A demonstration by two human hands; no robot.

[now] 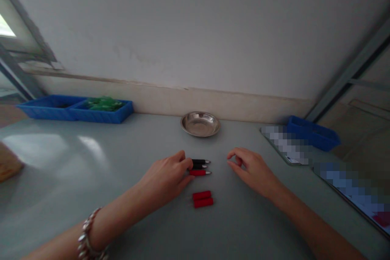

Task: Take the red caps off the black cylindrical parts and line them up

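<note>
My left hand (170, 174), wearing a beaded bracelet, has its thumb and fingers closed about the left ends of a small row of slim cylinders with silver metal tips. Two of these are black cylinders (199, 162), one behind the other, and the nearest is a red cylinder (198, 173). Their left ends are hidden behind my fingers. Closer to me, two more red cylinders (202, 199) lie side by side, apart from both hands. To the right of the row, my right hand (248, 168) hovers with curled fingers, a small gap between thumb and index finger, and nothing visible in it.
A round metal dish (200, 124) stands near the wall. At the back left are blue trays (103, 118), one holding green plastic. Another blue tray (313, 133) sits at the right beside blurred flat sheets (286, 146). A brown object (9, 162) is at the left edge.
</note>
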